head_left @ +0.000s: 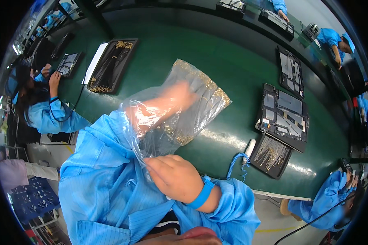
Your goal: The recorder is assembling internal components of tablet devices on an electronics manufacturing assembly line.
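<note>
A clear plastic bag (210, 107) lies tilted over the middle of the bench. Bundles of thin strands with gold-coloured ends show through it. My left hand (178, 98) reaches inside the bag, over the bundles. Motion smears its fingers, so their grip is hidden. At the near side, my right hand (171, 173) pinches the edge of the bag's mouth between thumb and fingers. A blue strap (202, 194) circles the right wrist.
Back left, a black tray (117, 73) holds dark cables with gold ends beside a white sheet (95, 61). To the right, flat device assemblies (285, 114) partly overlap a tray of thin cables (272, 157). A coiled blue cord (234, 163) lies nearby. Co-workers (49, 110) sit around.
</note>
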The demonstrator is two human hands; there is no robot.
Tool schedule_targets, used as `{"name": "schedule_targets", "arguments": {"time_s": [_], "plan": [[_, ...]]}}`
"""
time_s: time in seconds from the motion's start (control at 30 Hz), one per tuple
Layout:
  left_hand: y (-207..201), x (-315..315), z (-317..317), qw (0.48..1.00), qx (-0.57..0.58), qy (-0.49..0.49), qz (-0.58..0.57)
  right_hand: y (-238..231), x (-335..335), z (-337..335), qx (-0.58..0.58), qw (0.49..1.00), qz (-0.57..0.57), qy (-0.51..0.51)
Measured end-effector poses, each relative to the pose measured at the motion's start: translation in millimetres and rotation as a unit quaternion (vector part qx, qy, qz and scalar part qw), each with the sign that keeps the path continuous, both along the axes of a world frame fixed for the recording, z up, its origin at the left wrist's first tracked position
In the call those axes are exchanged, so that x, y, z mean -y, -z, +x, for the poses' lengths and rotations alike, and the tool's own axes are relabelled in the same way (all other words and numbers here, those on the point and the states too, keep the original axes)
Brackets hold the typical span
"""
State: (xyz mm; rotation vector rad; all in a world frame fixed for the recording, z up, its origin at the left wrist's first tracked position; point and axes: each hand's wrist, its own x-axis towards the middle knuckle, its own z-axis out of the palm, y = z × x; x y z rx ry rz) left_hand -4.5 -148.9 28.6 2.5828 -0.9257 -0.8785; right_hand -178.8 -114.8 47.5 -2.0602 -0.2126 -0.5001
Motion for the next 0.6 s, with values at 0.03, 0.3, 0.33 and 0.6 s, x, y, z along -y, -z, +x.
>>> {"name": "schedule_targets", "arguments": {"time_s": [0.03,0.3,0.33,0.6], "plan": [[2,2,-3,1.000,0.000,0.003,0.001,0,0,0,-0.007,1.000,0.000,0.008],[6,7,-14,0.999,0.005,0.029,0.016,5,-3,-2,0.025,0.999,-0.006,0.025],[8,5,-15,0.999,0.004,0.028,0.016,4,-4,-3,0.021,0.999,-0.007,0.023],[6,3,-15,0.999,-0.027,0.000,-0.016,4,-3,-5,0.018,0.999,-0.008,0.031]]}}
